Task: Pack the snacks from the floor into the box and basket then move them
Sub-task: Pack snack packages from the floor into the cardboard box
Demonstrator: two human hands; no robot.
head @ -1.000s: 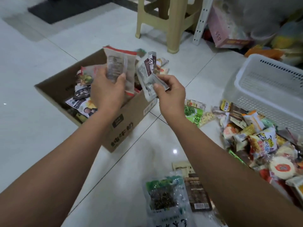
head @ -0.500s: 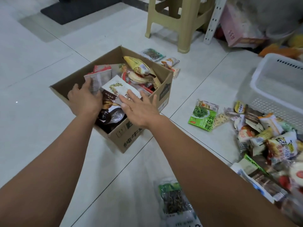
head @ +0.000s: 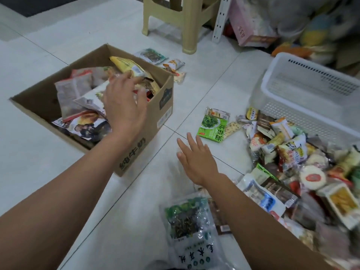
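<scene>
left hand [head: 124, 106]: extended over the cardboard box [head: 165, 106], palm down, fingers spread and loosely bent, gripping nothing; contact with the packets beneath cannot be confirmed. the box sits open on the floor tiles, crowded with snack packets [head: 76, 94], with a yellow packet [head: 126, 67] propped at its far side. right hand [head: 196, 160]: low over bare tile just right of the box, fingers straight and apart, holding nothing. a green packet [head: 212, 125] lies beyond its fingertips. a loose snack pile [head: 288, 151] lies further right, just beside the white basket [head: 303, 63].
</scene>
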